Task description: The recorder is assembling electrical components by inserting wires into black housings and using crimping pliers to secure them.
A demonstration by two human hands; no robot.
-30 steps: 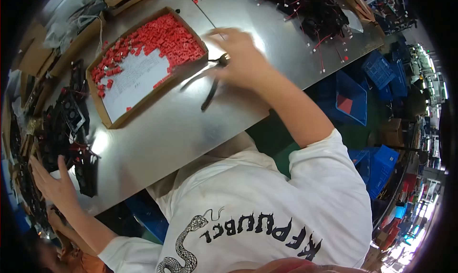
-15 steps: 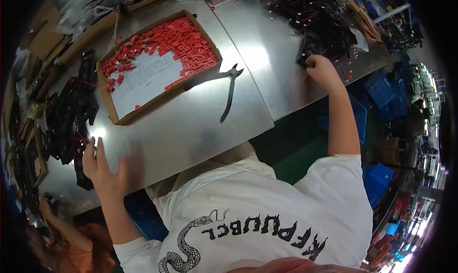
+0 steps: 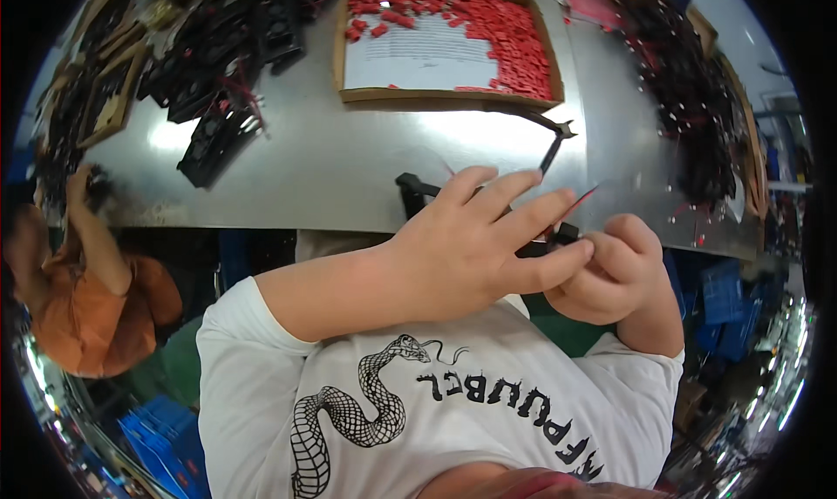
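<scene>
— Black part (image 3: 417, 194), small fan-like piece w/ a red wire (image 3: 582, 196), sits centre frame, head view. Who's got it?
— Both hands. Left hand (image 3: 475, 246) laid over it, fingers spread; right hand (image 3: 610, 272) curled tight at its right end, centre-right. Hands touching each other, clamped on the part, above the tabletop's near edge.
— Rest of the tabletop (image 3: 349, 168)?
— Shiny metal. Cardboard tray (image 3: 342, 54) w/ red bits (image 3: 497, 28) at top centre, white sheet inside. Black pliers (image 3: 551, 146) just below the tray's right corner. Black parts piled upper left (image 3: 218, 54) & upper right (image 3: 689, 107).
— Anyone else?
— Person in orange (image 3: 105, 298), left edge, one hand up at the tabletop.
</scene>
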